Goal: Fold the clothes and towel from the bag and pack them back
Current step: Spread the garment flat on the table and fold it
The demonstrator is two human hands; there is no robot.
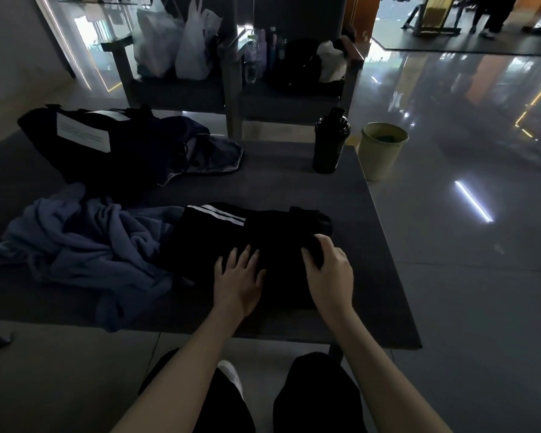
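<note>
The black garment with white side stripes lies partly folded on the near half of the table, directly in front of the seated person. The left hand rests flat on its middle, fingers straight and spread. The right hand has its fingers curled over a bunched edge of the same cloth at the garment's right side and grips it. This looks like a fold in progress. To do it well, the flat hand should pin the layers underneath while the gripping hand carries its edge across in one pass. The edges should be lined up before pressing and the crease smoothed outward, so no air or wrinkle is trapped. The dark fabric in dim light hides its edges, so feeling for them may serve better than looking. Touching the garment's left side is a crumpled blue towel, not yet folded, spilling toward the table's near edge. Beyond it at the far left sits the dark bag, a white paper label on it and a blue garment hanging out of its mouth. The table is dark and matte. A black shaker bottle stands upright near its far right corner. On the floor just beside that corner is a pale green bin. Behind the table two dark chairs hold white plastic bags, some bottles and a black backpack. The glossy floor mirrors strip lights.
</note>
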